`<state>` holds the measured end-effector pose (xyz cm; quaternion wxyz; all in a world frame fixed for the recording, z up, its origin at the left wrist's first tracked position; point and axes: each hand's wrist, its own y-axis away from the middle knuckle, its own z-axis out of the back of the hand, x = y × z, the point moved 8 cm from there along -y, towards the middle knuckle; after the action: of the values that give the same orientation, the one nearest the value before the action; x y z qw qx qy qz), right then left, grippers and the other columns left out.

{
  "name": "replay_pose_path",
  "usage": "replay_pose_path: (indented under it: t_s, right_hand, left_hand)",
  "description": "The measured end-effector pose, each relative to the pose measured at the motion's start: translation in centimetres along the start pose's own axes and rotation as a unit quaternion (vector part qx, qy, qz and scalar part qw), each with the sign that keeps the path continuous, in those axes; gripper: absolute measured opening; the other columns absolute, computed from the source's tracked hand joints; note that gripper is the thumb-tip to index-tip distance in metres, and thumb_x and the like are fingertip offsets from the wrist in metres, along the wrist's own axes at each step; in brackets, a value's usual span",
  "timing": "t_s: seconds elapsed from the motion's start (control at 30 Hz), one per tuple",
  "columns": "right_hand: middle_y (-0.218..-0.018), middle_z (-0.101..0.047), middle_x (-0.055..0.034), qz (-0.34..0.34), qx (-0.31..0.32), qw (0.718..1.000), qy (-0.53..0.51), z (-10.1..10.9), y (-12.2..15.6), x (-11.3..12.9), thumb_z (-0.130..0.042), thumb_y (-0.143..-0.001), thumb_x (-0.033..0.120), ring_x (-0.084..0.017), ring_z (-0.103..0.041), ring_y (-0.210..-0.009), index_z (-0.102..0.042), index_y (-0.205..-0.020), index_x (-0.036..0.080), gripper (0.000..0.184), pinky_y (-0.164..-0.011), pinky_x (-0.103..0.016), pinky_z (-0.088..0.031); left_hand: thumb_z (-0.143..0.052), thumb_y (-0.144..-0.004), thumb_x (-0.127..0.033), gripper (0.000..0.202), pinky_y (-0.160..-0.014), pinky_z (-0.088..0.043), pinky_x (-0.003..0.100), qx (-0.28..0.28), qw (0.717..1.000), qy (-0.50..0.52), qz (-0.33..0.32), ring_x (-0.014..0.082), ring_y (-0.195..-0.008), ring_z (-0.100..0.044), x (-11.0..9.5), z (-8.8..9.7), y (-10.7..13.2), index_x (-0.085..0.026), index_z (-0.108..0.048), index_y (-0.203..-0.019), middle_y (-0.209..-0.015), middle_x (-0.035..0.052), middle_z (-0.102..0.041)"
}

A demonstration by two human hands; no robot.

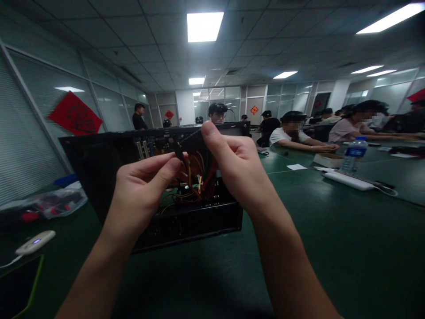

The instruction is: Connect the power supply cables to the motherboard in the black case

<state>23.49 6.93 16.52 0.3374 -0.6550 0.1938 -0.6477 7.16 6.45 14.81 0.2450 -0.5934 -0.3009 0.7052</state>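
An open black computer case (99, 173) lies on the dark green table (332, 248), with red, yellow and orange wires (195, 177) bundled inside. My left hand (142, 190) pinches a small black cable connector (179, 153) between thumb and forefinger, right in front of the wires. My right hand (235, 168) is closed, thumb up, on a flat black part (194, 142) just above that connector. Both hands are raised before the case opening.
A white power bank (35, 242) with a cable lies at left, beside clear bags of parts (56, 201). A water bottle (353, 155) and white power strip (348, 180) stand at right. Several people sit along the table's far side; one stands by the glass wall.
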Motion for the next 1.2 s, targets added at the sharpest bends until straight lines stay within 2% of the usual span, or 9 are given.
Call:
replay_pose_path:
  t_s: [0.1, 0.23, 0.43, 0.6, 0.73, 0.83, 0.93, 1.07, 1.2]
  right_hand:
    - [-0.062, -0.049, 0.0007, 0.005, -0.008, 1.000, 0.008, -0.1, 0.0, 0.0, -0.052, -0.098, 0.064, -0.010, -0.051, -0.064, -0.051, -0.063, 0.019, 0.057, -0.053, -0.021, -0.035]
    - [-0.063, -0.049, 0.0009, -0.005, -0.002, 1.000, -0.012, -0.6, -0.2, -0.6, -0.053, -0.098, 0.064, -0.010, -0.050, -0.061, -0.051, -0.063, 0.019, 0.057, -0.052, -0.021, -0.035]
    - [-0.063, -0.054, 0.0005, -0.028, 0.019, 0.999, -0.040, -1.3, -0.3, -1.3, -0.050, -0.097, 0.068, -0.011, -0.053, -0.061, -0.056, -0.067, 0.019, 0.058, -0.052, -0.022, -0.039]
    - [-0.062, -0.055, 0.0008, -0.043, 0.054, 0.997, -0.033, -1.9, -0.2, -1.6, -0.049, -0.096, 0.072, -0.010, -0.054, -0.058, -0.059, -0.069, 0.018, 0.061, -0.050, -0.021, -0.039]
    - [-0.058, -0.053, 0.0018, -0.071, 0.092, 0.993, -0.023, -2.0, 0.1, -2.1, -0.052, -0.095, 0.072, -0.010, -0.052, -0.053, -0.061, -0.072, 0.017, 0.060, -0.047, -0.021, -0.038]
    - [-0.057, -0.053, 0.0023, -0.093, 0.136, 0.986, -0.030, -2.2, 0.5, -2.3, -0.052, -0.097, 0.068, -0.009, -0.052, -0.050, -0.064, -0.075, 0.017, 0.057, -0.046, -0.021, -0.038]
    - [-0.056, -0.054, 0.0024, -0.096, 0.166, 0.981, -0.024, -2.2, 0.7, -2.2, -0.055, -0.097, 0.065, -0.009, -0.052, -0.050, -0.064, -0.074, 0.017, 0.055, -0.045, -0.020, -0.039]
    - [-0.057, -0.055, 0.0026, -0.107, 0.212, 0.972, 0.001, -2.5, 1.1, -2.2, -0.054, -0.098, 0.063, -0.009, -0.053, -0.050, -0.063, -0.074, 0.016, 0.054, -0.046, -0.020, -0.040]
    - [-0.061, -0.058, 0.0016, -0.104, 0.236, 0.966, 0.018, -2.6, 1.2, -2.4, -0.047, -0.102, 0.061, -0.010, -0.058, -0.055, -0.065, -0.079, 0.015, 0.055, -0.050, -0.020, -0.044]
  left_hand:
    - [-0.083, -0.081, -0.048, 0.034, -0.074, -0.065, 0.024, -0.013, 1.000, -0.017, -0.010, 0.0168, -0.081, -0.077, -0.3, 0.2, -0.1, -0.023, -0.083, -0.104, -0.094, 0.0036, -0.082]
    - [-0.085, -0.077, -0.048, 0.038, -0.073, -0.066, 0.029, -0.028, 0.999, -0.047, 0.000, 0.0195, -0.078, -0.076, -0.8, 0.4, 0.0, -0.021, -0.082, -0.104, -0.090, 0.0030, -0.082]
    - [-0.085, -0.077, -0.043, 0.029, -0.074, -0.066, 0.030, -0.008, 0.997, -0.073, -0.031, 0.0213, -0.079, -0.077, -2.0, 0.1, 0.4, -0.021, -0.081, -0.096, -0.091, 0.0019, -0.081]
    - [-0.088, -0.073, -0.046, 0.033, -0.069, -0.064, 0.027, -0.001, 0.992, -0.106, -0.062, 0.0202, -0.073, -0.075, -1.8, 0.5, 0.4, -0.021, -0.080, -0.092, -0.083, 0.0020, -0.079]
    - [-0.088, -0.074, -0.043, 0.036, -0.073, -0.064, 0.025, 0.048, 0.986, -0.135, -0.087, 0.0187, -0.078, -0.075, -1.7, 0.2, 0.1, -0.022, -0.080, -0.103, -0.090, 0.0025, -0.079]
    - [-0.087, -0.075, -0.040, 0.048, -0.079, -0.063, 0.025, 0.085, 0.982, -0.140, -0.090, 0.0202, -0.087, -0.076, -1.8, -0.1, 0.0, -0.025, -0.076, -0.119, -0.100, 0.0036, -0.079]
    - [-0.087, -0.075, -0.039, 0.057, -0.085, -0.063, 0.027, 0.124, 0.977, -0.153, -0.088, 0.0225, -0.095, -0.075, -1.9, -0.4, -0.1, -0.026, -0.072, -0.128, -0.111, 0.0053, -0.079]
    - [-0.082, -0.077, -0.038, 0.065, -0.090, -0.062, 0.029, 0.188, 0.958, -0.196, -0.095, 0.0260, -0.109, -0.071, -1.8, -0.9, 0.0, -0.026, -0.066, -0.138, -0.132, 0.0087, -0.073]
    - [-0.077, -0.083, -0.040, 0.063, -0.095, -0.060, 0.031, 0.216, 0.935, -0.242, -0.142, 0.0266, -0.112, -0.071, -1.9, -1.0, 0.2, -0.025, -0.062, -0.143, -0.137, 0.0093, -0.070]
